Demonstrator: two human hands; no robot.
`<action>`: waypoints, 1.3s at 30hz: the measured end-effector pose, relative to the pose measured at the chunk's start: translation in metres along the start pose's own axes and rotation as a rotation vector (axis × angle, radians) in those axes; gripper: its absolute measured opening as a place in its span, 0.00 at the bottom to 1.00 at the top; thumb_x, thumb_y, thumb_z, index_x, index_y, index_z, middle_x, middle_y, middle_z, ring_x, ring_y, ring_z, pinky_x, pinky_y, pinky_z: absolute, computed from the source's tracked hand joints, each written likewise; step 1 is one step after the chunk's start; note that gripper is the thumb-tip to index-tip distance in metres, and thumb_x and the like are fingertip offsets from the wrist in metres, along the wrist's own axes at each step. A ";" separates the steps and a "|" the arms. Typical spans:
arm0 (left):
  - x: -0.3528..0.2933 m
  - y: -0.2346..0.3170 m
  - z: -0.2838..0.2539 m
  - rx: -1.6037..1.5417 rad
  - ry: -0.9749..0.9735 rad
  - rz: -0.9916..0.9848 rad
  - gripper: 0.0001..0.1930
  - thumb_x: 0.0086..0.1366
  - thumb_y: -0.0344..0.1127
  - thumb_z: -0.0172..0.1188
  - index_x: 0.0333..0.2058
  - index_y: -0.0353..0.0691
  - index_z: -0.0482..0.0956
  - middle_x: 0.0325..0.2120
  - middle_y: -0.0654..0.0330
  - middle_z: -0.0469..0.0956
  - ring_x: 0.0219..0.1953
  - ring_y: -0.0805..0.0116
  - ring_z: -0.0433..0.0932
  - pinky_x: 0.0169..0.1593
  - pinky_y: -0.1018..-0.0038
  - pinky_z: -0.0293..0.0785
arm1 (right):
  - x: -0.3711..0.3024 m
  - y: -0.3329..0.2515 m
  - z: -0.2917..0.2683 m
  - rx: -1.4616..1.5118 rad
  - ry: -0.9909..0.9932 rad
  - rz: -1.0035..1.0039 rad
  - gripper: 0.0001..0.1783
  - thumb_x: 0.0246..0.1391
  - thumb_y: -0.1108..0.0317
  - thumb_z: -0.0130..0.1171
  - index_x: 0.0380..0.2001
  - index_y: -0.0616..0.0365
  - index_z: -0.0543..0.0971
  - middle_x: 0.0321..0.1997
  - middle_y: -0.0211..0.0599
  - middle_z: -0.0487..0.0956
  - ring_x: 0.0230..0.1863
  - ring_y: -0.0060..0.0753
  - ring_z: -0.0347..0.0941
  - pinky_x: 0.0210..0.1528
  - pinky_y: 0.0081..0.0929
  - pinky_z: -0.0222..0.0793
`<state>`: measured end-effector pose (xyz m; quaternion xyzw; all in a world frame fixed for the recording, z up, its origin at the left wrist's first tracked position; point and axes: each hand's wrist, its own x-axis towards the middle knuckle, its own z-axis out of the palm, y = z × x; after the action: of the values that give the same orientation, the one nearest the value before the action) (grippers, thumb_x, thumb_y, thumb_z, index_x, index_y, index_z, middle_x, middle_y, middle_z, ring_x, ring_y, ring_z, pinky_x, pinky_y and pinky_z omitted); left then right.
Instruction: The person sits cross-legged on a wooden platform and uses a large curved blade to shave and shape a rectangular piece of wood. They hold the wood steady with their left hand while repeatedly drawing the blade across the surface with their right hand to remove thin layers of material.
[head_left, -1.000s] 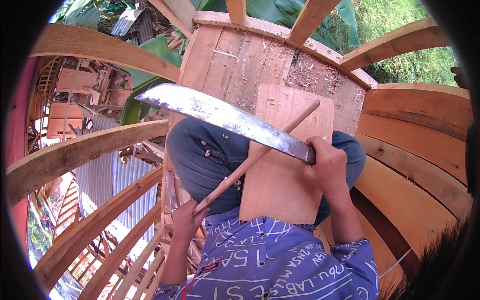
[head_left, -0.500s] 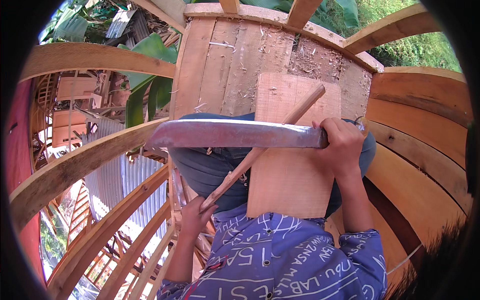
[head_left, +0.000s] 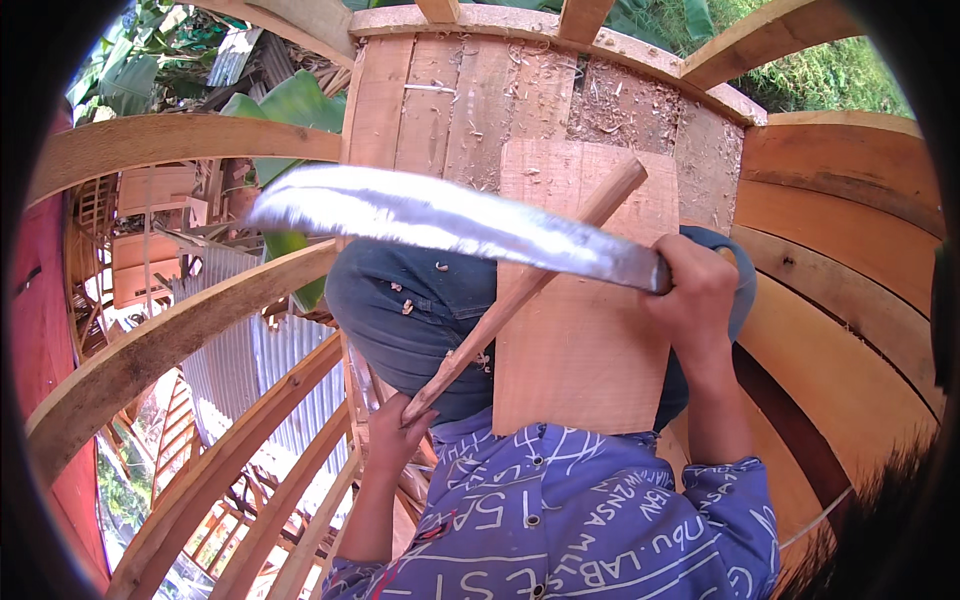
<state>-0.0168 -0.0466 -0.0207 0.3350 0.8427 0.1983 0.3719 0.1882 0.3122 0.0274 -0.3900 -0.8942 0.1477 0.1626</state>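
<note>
My right hand [head_left: 692, 288] is wrapped around the handle of a machete [head_left: 430, 215], whose broad bright blade points left above my lap. Its handle is mostly hidden by my fingers. Under the blade a peeled wooden stick [head_left: 478, 338] runs slantwise from lower left to upper right. My left hand [head_left: 398, 425] grips the stick's lower end, at my left side. The stick's upper part lies across a flat wooden board [head_left: 590, 370] resting on my lap. From this angle I cannot tell whether the blade touches the stick.
Shavings litter the plank floor [head_left: 425, 130] ahead. Wooden rails [head_left: 170, 325] curve along the left, with corrugated metal sheets [head_left: 285, 370] below them. Plank siding [head_left: 840, 240] stands close on the right. Banana leaves [head_left: 305, 105] and greenery lie beyond the railing.
The machete's blade has tilted, its tip swinging up and away, and its face now shines brightly. The stick and my left hand have hardly moved.
</note>
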 end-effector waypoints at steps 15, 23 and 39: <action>-0.002 0.007 0.006 0.083 0.085 0.065 0.18 0.50 0.38 0.72 0.22 0.37 0.70 0.18 0.53 0.70 0.21 0.51 0.72 0.26 0.64 0.67 | 0.003 0.064 -0.037 -0.368 0.151 0.260 0.06 0.46 0.67 0.61 0.23 0.55 0.77 0.18 0.41 0.73 0.21 0.49 0.72 0.25 0.39 0.66; -0.006 0.004 0.007 0.054 0.086 0.025 0.18 0.50 0.36 0.72 0.22 0.36 0.69 0.18 0.52 0.69 0.21 0.50 0.72 0.26 0.65 0.67 | -0.012 0.017 -0.022 -0.153 0.057 0.058 0.08 0.42 0.68 0.65 0.21 0.55 0.74 0.18 0.39 0.73 0.22 0.45 0.72 0.25 0.38 0.65; -0.009 0.012 0.009 0.086 0.121 0.018 0.18 0.49 0.35 0.72 0.22 0.37 0.67 0.19 0.52 0.68 0.22 0.50 0.70 0.27 0.63 0.65 | -0.010 0.044 -0.038 -0.196 0.157 0.238 0.06 0.42 0.69 0.62 0.20 0.54 0.74 0.18 0.41 0.72 0.21 0.48 0.72 0.25 0.40 0.65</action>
<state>-0.0011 -0.0439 -0.0152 0.3456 0.8683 0.1851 0.3040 0.2391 0.3384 0.0426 -0.5176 -0.8363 0.0473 0.1743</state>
